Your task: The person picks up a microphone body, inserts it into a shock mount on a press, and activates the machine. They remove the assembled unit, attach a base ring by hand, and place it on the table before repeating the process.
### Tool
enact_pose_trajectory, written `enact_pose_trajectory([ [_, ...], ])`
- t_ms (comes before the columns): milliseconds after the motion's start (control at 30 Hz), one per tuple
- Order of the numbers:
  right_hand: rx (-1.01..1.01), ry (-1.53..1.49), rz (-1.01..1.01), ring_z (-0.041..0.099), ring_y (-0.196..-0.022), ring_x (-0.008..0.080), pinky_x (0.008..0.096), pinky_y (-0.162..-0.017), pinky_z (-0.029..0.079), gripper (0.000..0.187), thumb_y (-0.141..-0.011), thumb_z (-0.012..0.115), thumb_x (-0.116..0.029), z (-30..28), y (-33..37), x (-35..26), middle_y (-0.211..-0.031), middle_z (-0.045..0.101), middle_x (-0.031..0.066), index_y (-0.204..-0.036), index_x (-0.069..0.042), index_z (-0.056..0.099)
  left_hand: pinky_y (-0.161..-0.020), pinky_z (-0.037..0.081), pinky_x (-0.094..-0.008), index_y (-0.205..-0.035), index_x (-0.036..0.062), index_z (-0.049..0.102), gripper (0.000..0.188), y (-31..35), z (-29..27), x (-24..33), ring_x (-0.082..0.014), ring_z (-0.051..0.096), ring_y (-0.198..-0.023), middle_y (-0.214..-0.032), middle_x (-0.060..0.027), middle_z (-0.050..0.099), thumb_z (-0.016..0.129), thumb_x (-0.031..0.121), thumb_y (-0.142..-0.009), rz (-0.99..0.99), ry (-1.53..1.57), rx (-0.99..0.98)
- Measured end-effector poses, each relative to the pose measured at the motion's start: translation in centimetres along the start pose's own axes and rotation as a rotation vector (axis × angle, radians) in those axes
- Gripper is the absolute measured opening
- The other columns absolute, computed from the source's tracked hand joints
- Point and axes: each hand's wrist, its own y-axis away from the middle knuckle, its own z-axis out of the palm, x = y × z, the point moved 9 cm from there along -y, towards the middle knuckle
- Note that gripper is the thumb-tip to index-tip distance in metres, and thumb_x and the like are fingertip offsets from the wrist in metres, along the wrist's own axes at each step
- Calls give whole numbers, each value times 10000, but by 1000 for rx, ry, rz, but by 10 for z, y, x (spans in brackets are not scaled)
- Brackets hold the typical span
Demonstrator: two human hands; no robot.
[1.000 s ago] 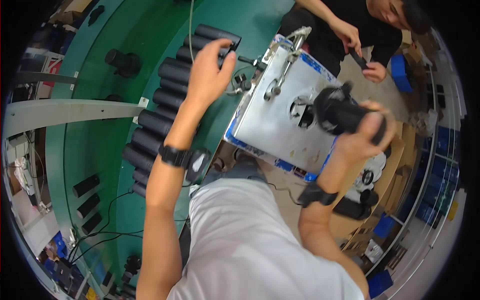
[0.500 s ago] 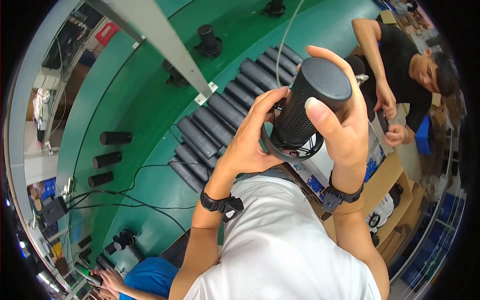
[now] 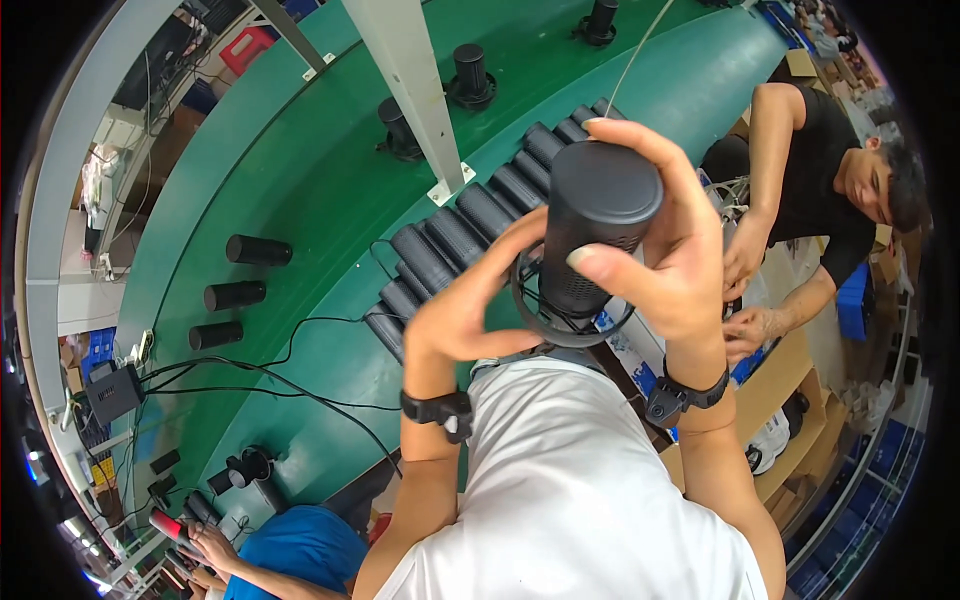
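Observation:
I hold a black cylindrical speaker upright close to the camera. My right hand wraps around its side and top. My left hand touches its lower part, where a thin black ring circles the base. Black bands sit on both my wrists. Behind the speaker, a row of several more black cylinders lies side by side on the green conveyor belt.
A white post crosses the belt. Three black cylinders lie at left, others stand upright near the post. Black cables run over the belt. A person in black works at right; another person's hands are at lower left.
One second ago my hands were apart, the right one gripping the speaker over a metal plate. Both hands have since brought the speaker up close together, and the view has swung toward the belt.

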Motion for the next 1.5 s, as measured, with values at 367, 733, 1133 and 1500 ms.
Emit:
enact_pose_trajectory([
  [367, -207, 360, -71, 517, -1089, 262, 378, -919, 428, 777, -794, 711, -339, 41, 14, 65, -1364, 387, 169, -1414, -35, 355, -876, 476, -378, -1159, -45, 537, 610, 39, -90, 0, -271, 627, -937, -1004, -132, 648, 816, 182, -667, -360, -573, 632],
  [733, -40, 321, 321, 540, -1135, 202, 336, -902, 451, 463, -861, 663, -181, -38, 78, 131, -1228, 583, 94, -1270, -39, 498, -910, 470, -386, -1218, -33, 487, 713, 159, -333, -99, -322, 619, -1040, -1114, -195, 632, 837, 304, -696, -492, -995, 1345],
  [1133, 170, 279, 488, 561, -1085, 177, 317, -882, 470, 470, -846, 683, -160, -98, 133, 167, -1183, 604, 78, -1263, -36, 504, -915, 456, -493, -1354, 170, 475, 493, 178, -368, 2, -434, 562, -1077, -1367, -216, 460, 520, 431, -937, -1030, -1863, 1383],
  [1500, 42, 181, 497, 579, -1078, 173, 311, -892, 468, 426, -865, 665, -147, -78, 121, 164, -1153, 619, 86, -1248, -36, 518, -678, 505, -507, -1076, 173, 586, 253, 194, -275, 56, -402, 620, -853, -1075, -140, 556, 504, 367, -935, -843, -1630, 1446],
])
